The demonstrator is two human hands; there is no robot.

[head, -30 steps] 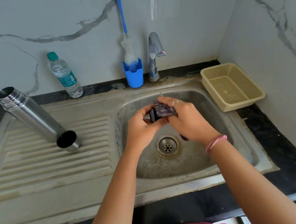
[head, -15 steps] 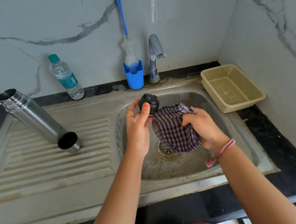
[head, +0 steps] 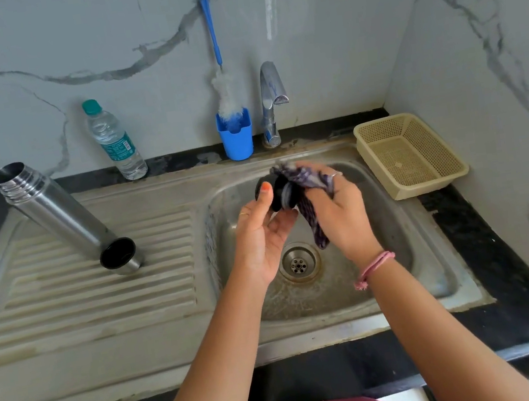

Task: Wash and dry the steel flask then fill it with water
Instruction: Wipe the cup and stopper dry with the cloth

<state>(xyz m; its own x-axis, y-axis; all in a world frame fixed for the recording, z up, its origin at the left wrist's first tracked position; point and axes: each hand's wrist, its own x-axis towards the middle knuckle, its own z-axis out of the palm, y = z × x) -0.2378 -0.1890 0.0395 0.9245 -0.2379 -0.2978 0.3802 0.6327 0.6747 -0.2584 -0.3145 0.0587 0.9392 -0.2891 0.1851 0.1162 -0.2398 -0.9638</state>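
Over the sink basin (head: pixel 408 285), the left hand (head: pixel 261 235) grips the black flask stopper (head: pixel 272 192), thumb on its top, and the right hand (head: pixel 338 213) pinches the checked cloth (head: pixel 307 193) bunched against the stopper's far end. Half a second ago the cloth hung loose and apart from the stopper, which was held up bare; a second ago both hands were closed round cloth and stopper together. So the cloth has come back onto the stopper and wiping has resumed, probably on a different face; I judge drying of the stopper is still in progress, not done. The steel flask (head: pixel 50 213) lies on the draining board (head: pixel 100 313), open mouth toward the wall, unmoved across the frames, with the steel cup (head: pixel 119 256) at its near end. It looks washed, but whether it is dry inside cannot be told. Filling is not yet started; the tap (head: pixel 271 102) shows no stream. The water bottle (head: pixel 115 144), bottle brush (head: pixel 225 95) in its blue holder (head: pixel 236 139) and the beige basket (head: pixel 412 156) stand untouched. Hidden: the stopper's right end sits under the cloth, right fingertips are buried in fabric, hands are motion-blurred, and wetness on the stopper is unreadable.
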